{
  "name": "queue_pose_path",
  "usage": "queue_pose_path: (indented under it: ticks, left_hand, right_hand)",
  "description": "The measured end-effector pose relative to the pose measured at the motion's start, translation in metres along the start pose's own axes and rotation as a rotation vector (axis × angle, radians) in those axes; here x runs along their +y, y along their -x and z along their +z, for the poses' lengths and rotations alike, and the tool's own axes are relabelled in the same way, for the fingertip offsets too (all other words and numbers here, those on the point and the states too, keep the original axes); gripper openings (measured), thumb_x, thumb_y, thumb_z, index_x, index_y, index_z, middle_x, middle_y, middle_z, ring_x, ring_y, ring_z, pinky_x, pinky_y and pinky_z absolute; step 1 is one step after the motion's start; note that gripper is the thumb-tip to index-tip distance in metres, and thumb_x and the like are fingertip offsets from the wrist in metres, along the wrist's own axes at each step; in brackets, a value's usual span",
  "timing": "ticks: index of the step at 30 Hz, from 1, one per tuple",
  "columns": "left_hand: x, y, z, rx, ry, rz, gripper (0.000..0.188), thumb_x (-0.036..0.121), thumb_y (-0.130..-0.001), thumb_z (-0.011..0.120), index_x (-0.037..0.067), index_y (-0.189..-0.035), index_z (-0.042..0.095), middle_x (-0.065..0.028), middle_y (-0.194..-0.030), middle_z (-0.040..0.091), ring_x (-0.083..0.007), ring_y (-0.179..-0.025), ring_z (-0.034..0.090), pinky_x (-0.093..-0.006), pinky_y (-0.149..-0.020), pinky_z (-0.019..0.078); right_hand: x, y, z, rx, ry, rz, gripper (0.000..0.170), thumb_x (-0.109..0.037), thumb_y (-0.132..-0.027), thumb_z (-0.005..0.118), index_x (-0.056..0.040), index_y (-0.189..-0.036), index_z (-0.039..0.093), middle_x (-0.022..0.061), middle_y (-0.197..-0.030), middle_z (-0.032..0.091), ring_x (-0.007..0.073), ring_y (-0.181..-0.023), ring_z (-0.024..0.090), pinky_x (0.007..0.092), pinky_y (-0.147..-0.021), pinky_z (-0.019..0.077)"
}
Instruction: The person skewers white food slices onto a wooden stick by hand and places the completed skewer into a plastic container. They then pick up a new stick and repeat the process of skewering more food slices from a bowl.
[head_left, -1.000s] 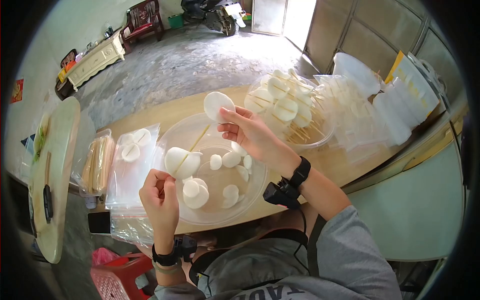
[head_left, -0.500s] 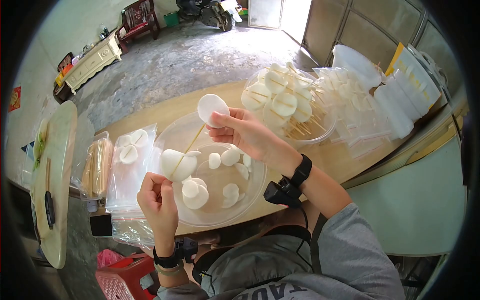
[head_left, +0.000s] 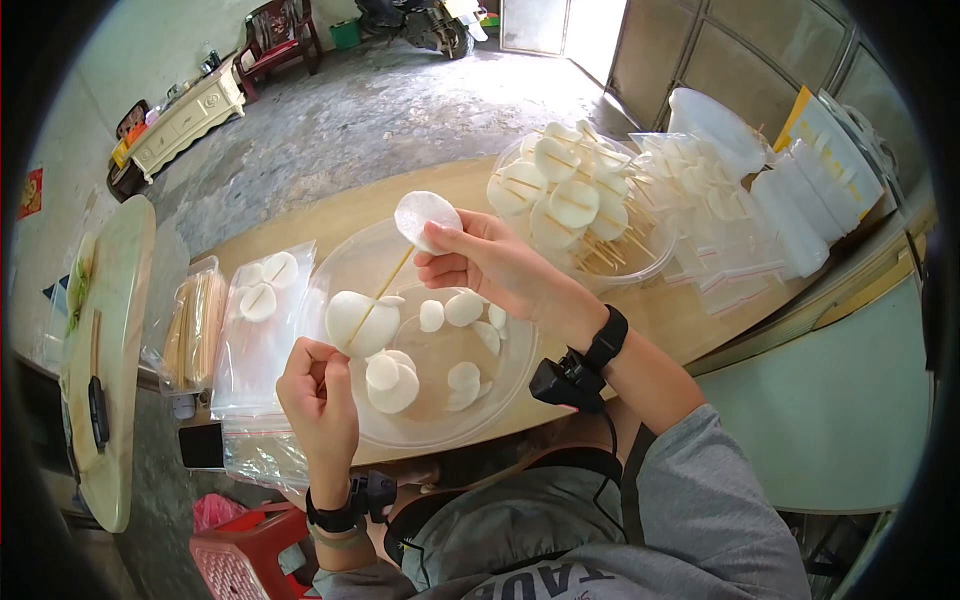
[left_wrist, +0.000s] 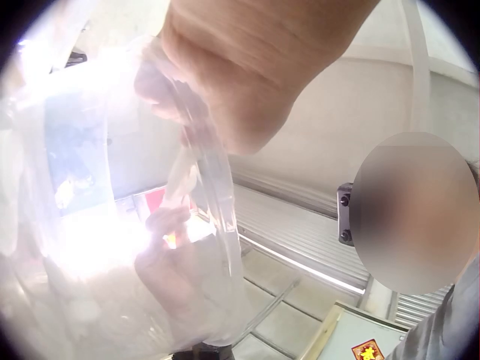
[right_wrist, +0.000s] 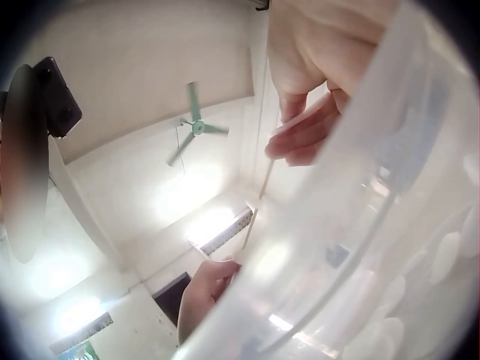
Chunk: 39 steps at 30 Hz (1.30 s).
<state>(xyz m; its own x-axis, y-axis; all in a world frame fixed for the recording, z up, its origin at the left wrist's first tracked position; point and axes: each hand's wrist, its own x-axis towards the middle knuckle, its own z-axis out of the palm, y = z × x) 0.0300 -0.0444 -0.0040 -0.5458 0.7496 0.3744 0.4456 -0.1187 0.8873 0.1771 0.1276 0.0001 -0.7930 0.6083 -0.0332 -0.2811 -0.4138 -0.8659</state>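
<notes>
Pinching a thin stick (head_left: 396, 274) near its lower end with the left hand (head_left: 320, 395), left of centre in the frame, with a white threaded piece (head_left: 343, 312) just above the pinch. Holding a round slice (head_left: 424, 210) in a narrow pinch of the right hand (head_left: 490, 260), upper centre, at the stick's tip; impossible to tell whether pierced by it. Hovering above a clear bowl (head_left: 432, 355) with loose pieces (head_left: 393, 392) inside, middle of the frame. Likely to feel light, soft and perhaps slippery, and apt to split if squeezed at the rim. Best to take hold of the round slice flat across both faces, clear of the tip. Probably stiff along the stick, yet easy to snap sideways.
</notes>
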Motion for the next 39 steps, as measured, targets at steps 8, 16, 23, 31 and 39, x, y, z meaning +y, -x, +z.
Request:
queue_pose_path:
  ticks: [8, 16, 23, 31, 39]
  left_hand:
    - [-0.002, 0.000, 0.000, -0.008, 0.011, 0.009, 0.012, 0.002, -0.084, 0.050, 0.001, -0.073, 0.048, 0.0066, -0.053, 0.040, 0.0010, -0.051, 0.027, -0.0196, -0.044, 0.0169]
    - [-0.002, 0.002, -0.001, -0.062, -0.028, -0.008, 0.012, 0.004, -0.087, 0.050, 0.001, -0.075, 0.047, 0.0064, -0.053, 0.041, 0.0008, -0.051, 0.028, -0.0193, -0.045, 0.0179]
    - [0.006, 0.002, 0.001, -0.136, -0.087, -0.030, 0.011, 0.005, -0.089, 0.049, 0.000, -0.079, 0.046, 0.0026, -0.053, 0.045, -0.0004, -0.050, 0.032, -0.0199, -0.044, 0.0219]
    - [0.011, 0.000, 0.004, -0.185, -0.136, -0.034, 0.011, 0.006, -0.090, 0.049, 0.000, -0.082, 0.046, -0.0007, -0.051, 0.046, -0.0024, -0.047, 0.036, -0.0222, -0.042, 0.0238]
    - [0.006, -0.001, 0.004, -0.164, -0.170, -0.014, 0.011, 0.006, -0.090, 0.049, 0.000, -0.081, 0.046, -0.0017, -0.050, 0.045, -0.0029, -0.047, 0.035, -0.0224, -0.042, 0.0236]
  right_hand:
    - [0.000, -0.001, -0.003, -0.054, -0.092, 0.006, 0.028, -0.025, -0.090, 0.057, -0.0015, -0.106, 0.052, 0.0071, -0.090, 0.062, 0.0112, -0.080, 0.063, 0.0252, -0.078, 0.0525]
    - [0.003, -0.002, -0.005, -0.045, 0.011, -0.023, 0.028, -0.022, -0.090, 0.057, 0.0015, -0.105, 0.054, 0.0094, -0.092, 0.063, 0.0130, -0.079, 0.064, 0.0267, -0.078, 0.0536]
    - [0.003, -0.001, 0.000, -0.012, 0.114, -0.042, 0.026, -0.019, -0.091, 0.055, 0.0021, -0.106, 0.054, 0.0115, -0.092, 0.063, 0.0155, -0.081, 0.065, 0.0274, -0.076, 0.0542]
    - [0.002, 0.001, 0.007, -0.016, 0.142, -0.031, 0.028, -0.016, -0.090, 0.053, 0.0026, -0.111, 0.053, 0.0119, -0.097, 0.063, 0.0156, -0.082, 0.064, 0.0261, -0.075, 0.0538]
    - [0.006, -0.002, 0.005, 0.101, 0.277, -0.239, 0.030, -0.014, -0.090, 0.055, 0.0036, -0.114, 0.055, 0.0084, -0.103, 0.060, 0.0108, -0.086, 0.059, 0.0246, -0.071, 0.0531]
